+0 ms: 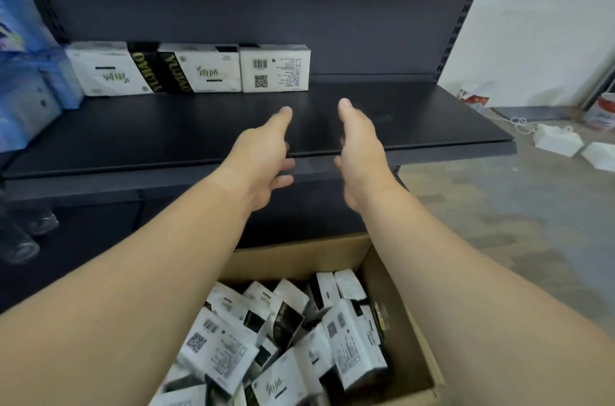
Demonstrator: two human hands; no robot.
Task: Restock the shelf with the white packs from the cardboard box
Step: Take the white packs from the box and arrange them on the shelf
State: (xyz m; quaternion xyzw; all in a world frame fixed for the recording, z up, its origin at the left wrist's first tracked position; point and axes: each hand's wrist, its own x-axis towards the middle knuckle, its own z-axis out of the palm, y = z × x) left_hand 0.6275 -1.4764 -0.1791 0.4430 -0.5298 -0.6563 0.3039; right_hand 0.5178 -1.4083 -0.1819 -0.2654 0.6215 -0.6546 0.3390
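White soft-wrapped packs with black bands and gold lettering (pixel 293 342) lie jumbled in the open brown cardboard box (pixel 404 315) below the arms; three more (pixel 186 68) stand in a row at the back left of the dark metal shelf (pixel 399 113). They look light, squashy, film-wrapped — likely a bit slippery, not fragile. Best gripped across the short sides, or one in each hand. Left hand (pixel 263 156) and right hand (pixel 361 149) hover over the shelf's front edge, palms facing, fingers loosely spread, holding nothing. Blue wrapped bundles (pixel 26 79) sit at far left.
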